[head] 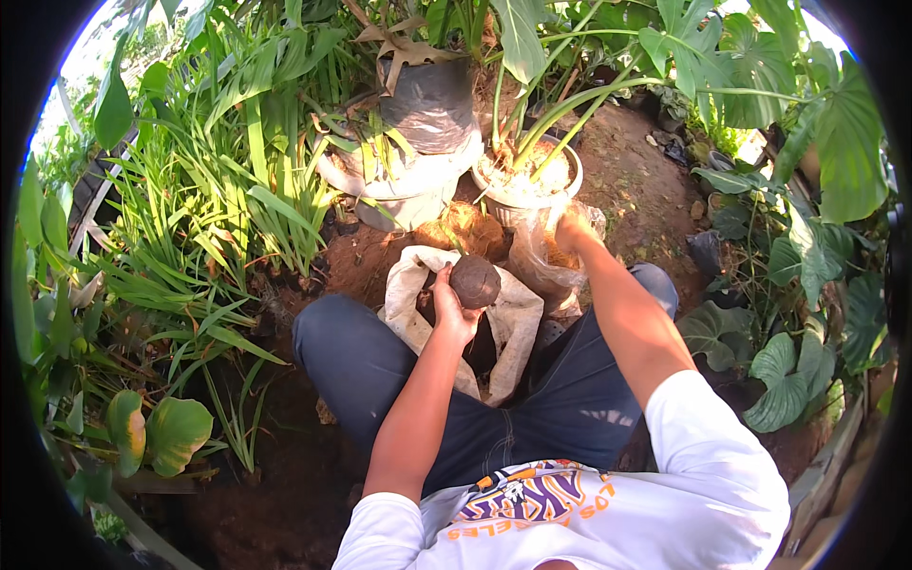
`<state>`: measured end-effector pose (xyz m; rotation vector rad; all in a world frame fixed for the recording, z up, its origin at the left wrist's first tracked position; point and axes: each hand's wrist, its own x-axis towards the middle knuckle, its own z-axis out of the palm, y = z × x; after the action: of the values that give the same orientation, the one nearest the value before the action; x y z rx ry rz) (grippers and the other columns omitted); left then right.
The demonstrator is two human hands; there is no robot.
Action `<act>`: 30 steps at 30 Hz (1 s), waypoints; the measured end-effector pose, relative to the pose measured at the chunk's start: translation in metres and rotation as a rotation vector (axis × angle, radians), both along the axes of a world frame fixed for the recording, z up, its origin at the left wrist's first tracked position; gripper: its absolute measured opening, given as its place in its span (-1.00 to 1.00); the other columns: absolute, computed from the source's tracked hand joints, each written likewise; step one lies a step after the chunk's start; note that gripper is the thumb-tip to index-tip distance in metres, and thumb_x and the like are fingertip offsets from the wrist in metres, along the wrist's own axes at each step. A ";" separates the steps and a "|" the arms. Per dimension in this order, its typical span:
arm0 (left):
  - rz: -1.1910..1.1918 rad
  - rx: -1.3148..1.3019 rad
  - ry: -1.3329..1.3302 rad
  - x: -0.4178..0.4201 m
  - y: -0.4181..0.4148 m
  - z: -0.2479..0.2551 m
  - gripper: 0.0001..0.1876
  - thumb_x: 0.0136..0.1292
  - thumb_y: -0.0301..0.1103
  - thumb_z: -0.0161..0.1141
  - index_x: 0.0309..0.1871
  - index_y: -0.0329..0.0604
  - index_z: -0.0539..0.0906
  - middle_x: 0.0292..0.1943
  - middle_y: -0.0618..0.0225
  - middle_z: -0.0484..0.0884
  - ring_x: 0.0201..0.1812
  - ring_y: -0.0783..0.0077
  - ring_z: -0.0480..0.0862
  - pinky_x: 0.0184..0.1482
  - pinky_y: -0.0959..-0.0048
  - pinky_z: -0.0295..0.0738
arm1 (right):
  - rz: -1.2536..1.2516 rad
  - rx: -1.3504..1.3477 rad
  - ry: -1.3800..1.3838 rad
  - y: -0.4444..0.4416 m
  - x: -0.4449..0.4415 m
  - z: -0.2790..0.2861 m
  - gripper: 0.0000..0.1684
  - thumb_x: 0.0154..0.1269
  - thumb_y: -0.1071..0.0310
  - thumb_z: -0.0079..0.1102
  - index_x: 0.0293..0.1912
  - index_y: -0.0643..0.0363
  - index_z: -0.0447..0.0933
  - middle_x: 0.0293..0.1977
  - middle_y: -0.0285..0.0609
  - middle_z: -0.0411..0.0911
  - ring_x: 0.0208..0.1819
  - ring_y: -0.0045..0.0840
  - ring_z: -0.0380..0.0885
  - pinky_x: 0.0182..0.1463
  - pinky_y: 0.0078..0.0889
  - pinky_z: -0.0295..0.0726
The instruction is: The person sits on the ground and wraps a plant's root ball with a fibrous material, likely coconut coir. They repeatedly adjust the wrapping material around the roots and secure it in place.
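Note:
My left hand (456, 310) holds a round, dark brown ball of soil or a root ball (475, 282), with a thin green stem showing behind it. The ball is over the mouth of a white woven sack (516, 313), which stands open between my knees with dark material inside. My right hand (572, 231) reaches to a clear plastic bag (534, 249) with brown fibre in it, just in front of a potted plant; its fingers are mostly hidden by glare and the plastic. Brown coconut husk fibre (463, 229) lies on the soil beyond the sack.
A wide pale pot (406, 196) and a black plastic-wrapped pot (429, 107) stand ahead. A round pot (529, 196) holds a large-leaved plant. Strap-leaved plants (214, 214) crowd the left; broad leaves (791, 385) hang at the right. Bare brown soil (627, 171) slopes between.

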<state>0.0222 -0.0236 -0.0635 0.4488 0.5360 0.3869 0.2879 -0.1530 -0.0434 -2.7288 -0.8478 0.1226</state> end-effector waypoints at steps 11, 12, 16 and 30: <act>-0.075 0.049 0.068 -0.018 -0.007 0.005 -0.42 0.44 0.21 -0.04 0.19 -0.09 0.54 0.09 0.25 0.67 0.08 0.26 0.71 0.16 0.19 0.59 | -0.409 -0.078 0.307 0.027 0.006 -0.074 -0.16 0.26 -0.07 0.26 0.42 0.10 0.32 0.33 -0.01 0.43 0.37 -0.20 0.42 0.38 -0.22 0.43; -0.072 0.071 0.071 -0.017 -0.007 0.006 -0.42 0.44 0.21 -0.04 0.19 -0.09 0.54 0.09 0.25 0.67 0.09 0.26 0.70 0.17 0.19 0.58 | -0.425 -0.062 0.311 0.029 0.006 -0.075 -0.17 0.26 -0.06 0.27 0.41 0.10 0.32 0.33 -0.01 0.44 0.37 -0.20 0.43 0.38 -0.22 0.44; -0.084 0.072 0.090 -0.015 -0.009 0.010 -0.42 0.45 0.21 -0.06 0.19 -0.11 0.54 0.09 0.25 0.66 0.11 0.24 0.69 0.20 0.16 0.56 | -0.474 -0.001 0.349 0.031 0.001 -0.081 -0.19 0.25 -0.04 0.29 0.39 0.11 0.35 0.32 0.00 0.45 0.36 -0.23 0.44 0.36 -0.22 0.45; -0.068 0.018 0.038 -0.016 -0.003 -0.001 -0.40 0.44 0.21 -0.06 0.14 -0.18 0.54 0.05 0.18 0.65 0.10 0.18 0.66 0.21 0.11 0.53 | -0.554 0.297 0.491 0.024 0.022 -0.070 -0.25 0.20 0.03 0.36 0.32 0.15 0.46 0.29 0.01 0.49 0.34 -0.30 0.48 0.30 -0.21 0.51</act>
<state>0.0059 -0.0262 -0.0647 0.4911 0.5532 0.3182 0.3102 -0.1288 -0.1136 -2.3841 0.0300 0.4787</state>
